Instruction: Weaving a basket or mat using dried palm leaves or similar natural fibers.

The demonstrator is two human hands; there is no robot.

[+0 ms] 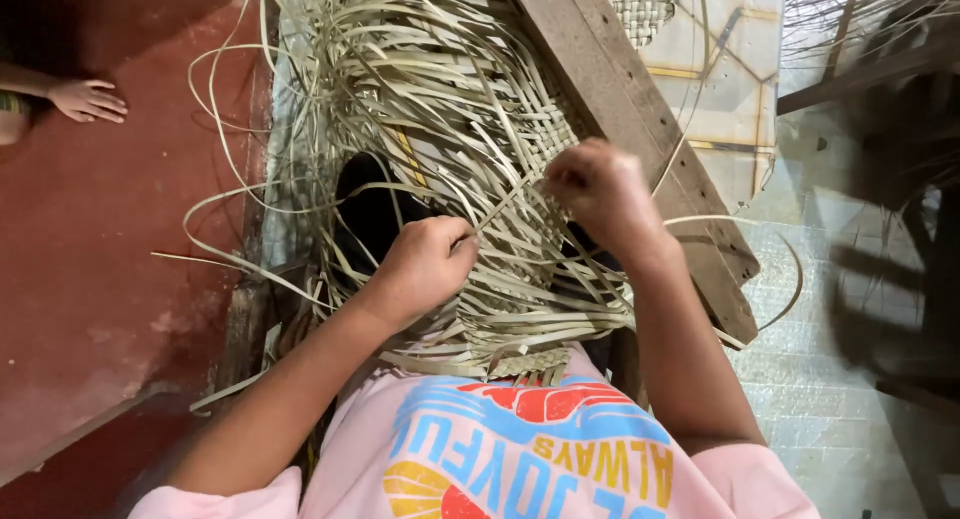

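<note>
Hands meet over a half-woven mat of pale palm strips (470, 129) that lies across your lap and runs away toward twelve o'clock. Your left hand (428, 262) sits near the centre of the view, curled into a loose fist with the fingers pressed together around a strip. Your right hand (597, 187) is just beside it at two o'clock, also closed, thumb and fingers pinching a single thin strip (510, 201) that stretches taut between the two hands. Loose strip ends fan out in all directions, many curling over the red floor (90, 249) at nine o'clock. A woven checkered patch shows at one o'clock, under a weathered wooden plank (640, 129) that crosses diagonally from twelve toward four o'clock. At six o'clock your pink shirt (520, 459) with a colourful print fills the lower edge. At ten o'clock, well apart, another person's hand (88, 100) rests on the floor.
</note>
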